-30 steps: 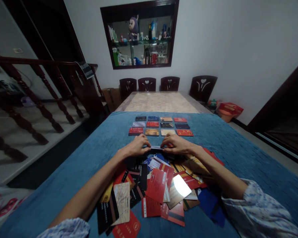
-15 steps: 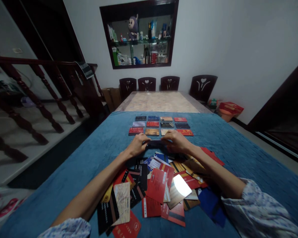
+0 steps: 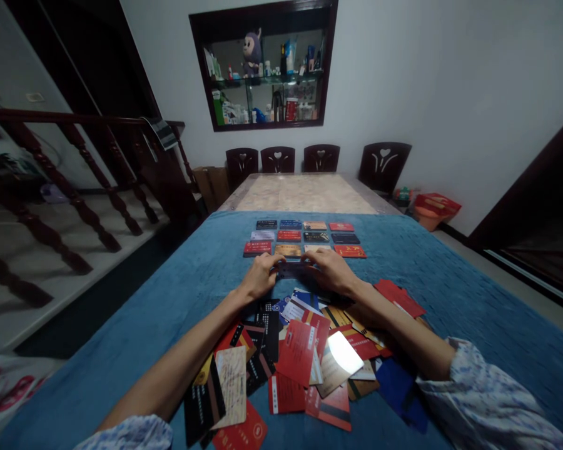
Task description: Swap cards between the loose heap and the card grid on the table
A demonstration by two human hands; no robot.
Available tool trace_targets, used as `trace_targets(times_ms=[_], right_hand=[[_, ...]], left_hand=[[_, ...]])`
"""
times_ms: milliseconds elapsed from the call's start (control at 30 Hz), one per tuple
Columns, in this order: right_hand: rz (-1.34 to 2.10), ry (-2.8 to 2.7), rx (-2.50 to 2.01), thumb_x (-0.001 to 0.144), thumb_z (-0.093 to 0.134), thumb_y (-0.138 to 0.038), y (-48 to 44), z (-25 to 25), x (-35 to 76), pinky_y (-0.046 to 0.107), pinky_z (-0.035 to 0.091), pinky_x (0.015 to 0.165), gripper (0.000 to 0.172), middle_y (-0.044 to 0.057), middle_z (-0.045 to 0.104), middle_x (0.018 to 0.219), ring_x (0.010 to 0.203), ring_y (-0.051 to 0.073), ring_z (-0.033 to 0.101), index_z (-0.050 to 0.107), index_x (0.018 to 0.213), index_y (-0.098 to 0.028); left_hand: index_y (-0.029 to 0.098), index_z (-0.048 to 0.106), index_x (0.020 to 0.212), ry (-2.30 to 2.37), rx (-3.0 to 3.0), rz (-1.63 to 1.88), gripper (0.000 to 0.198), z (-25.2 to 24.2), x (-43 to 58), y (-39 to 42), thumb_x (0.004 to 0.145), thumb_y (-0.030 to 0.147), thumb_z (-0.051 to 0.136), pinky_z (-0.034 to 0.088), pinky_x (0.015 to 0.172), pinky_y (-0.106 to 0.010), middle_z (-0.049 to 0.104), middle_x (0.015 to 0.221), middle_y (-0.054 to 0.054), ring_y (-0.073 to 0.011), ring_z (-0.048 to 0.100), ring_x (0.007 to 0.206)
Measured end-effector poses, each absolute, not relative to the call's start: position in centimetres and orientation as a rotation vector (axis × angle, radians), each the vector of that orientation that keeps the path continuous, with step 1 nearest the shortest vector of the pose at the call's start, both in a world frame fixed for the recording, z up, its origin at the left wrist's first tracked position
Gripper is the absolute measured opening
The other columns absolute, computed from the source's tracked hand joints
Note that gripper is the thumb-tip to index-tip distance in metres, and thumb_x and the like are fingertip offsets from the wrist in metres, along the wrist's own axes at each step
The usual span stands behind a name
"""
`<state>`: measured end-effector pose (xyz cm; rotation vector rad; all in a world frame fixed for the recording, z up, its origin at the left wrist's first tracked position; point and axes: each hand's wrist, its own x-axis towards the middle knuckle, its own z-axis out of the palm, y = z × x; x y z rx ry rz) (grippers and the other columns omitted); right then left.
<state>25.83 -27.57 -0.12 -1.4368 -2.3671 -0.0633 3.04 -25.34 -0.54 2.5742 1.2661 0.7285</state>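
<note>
Both of mine were busy: left hand [image 3: 263, 274] and right hand [image 3: 333, 270] had one dark rectangular plastic card [image 3: 293, 271] pinched by its two ends, just on the near side of the grid. I counted twelve multicoloured rectangular cards [image 3: 288, 235] in that grid, three rows of four; some looked thick enough to be stacks, couldn't tell. The near heap of red, black, gold and blue cards [image 3: 295, 347] overlapped way too much to count. For elbow room, a strip of soft blue cloth [image 3: 192, 275] showed between grid and heap, running wide on both sides. The bench [image 3: 300, 190] was beige at its far end, with four dark wooden chairs [image 3: 385, 164] beyond.
</note>
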Motion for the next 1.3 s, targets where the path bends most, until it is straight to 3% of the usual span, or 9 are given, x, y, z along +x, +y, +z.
trace_targets(times_ms=[233,500,1000,1300], right_hand=[[-0.117,-2.426,-1.54,0.089,0.059,-0.021,-27.9,0.0,25.6,0.033,0.039,0.088,0.038,0.009,0.073,0.102,0.099,0.024,0.062,0.057,0.128,-0.021],[-0.091,-2.44,-1.573,0.083,0.065,-0.028,-27.7,-0.9,25.5,0.038,0.037,0.093,0.055,0.014,0.066,0.12,0.113,0.029,0.058,0.05,0.135,-0.018],[-0.131,-2.493,-1.526,0.088,0.058,-0.032,-27.2,-1.6,25.8,0.038,0.039,0.087,0.052,0.014,0.062,0.115,0.11,0.028,0.053,0.051,0.137,-0.019],[-0.146,-2.49,-1.441,0.086,0.063,-0.038,-26.9,-1.6,26.2,0.041,0.041,0.089,0.051,0.015,0.057,0.126,0.117,0.03,0.047,0.056,0.133,-0.022]], left_hand=[[0.019,0.063,0.12,1.318,2.683,0.633,0.04,-0.7,3.2,-25.6,0.083,0.004,0.055,0.049,0.087,-0.033,0.069,0.1,-0.007,-0.0204,0.061,0.092],[0.018,0.048,0.136,1.396,2.667,0.423,0.053,-0.7,3.5,-26.1,0.084,0.017,0.061,0.045,0.097,-0.042,0.064,0.122,-0.011,-0.028,0.057,0.112],[0.015,0.046,0.137,1.366,2.567,0.431,0.057,-1.0,3.3,-25.7,0.082,0.018,0.062,0.042,0.102,-0.046,0.059,0.129,-0.014,-0.0296,0.052,0.118],[0.018,0.05,0.131,1.339,2.61,0.425,0.052,-0.6,3.0,-25.7,0.081,0.019,0.063,0.043,0.096,-0.047,0.056,0.119,-0.012,-0.0299,0.051,0.114]])
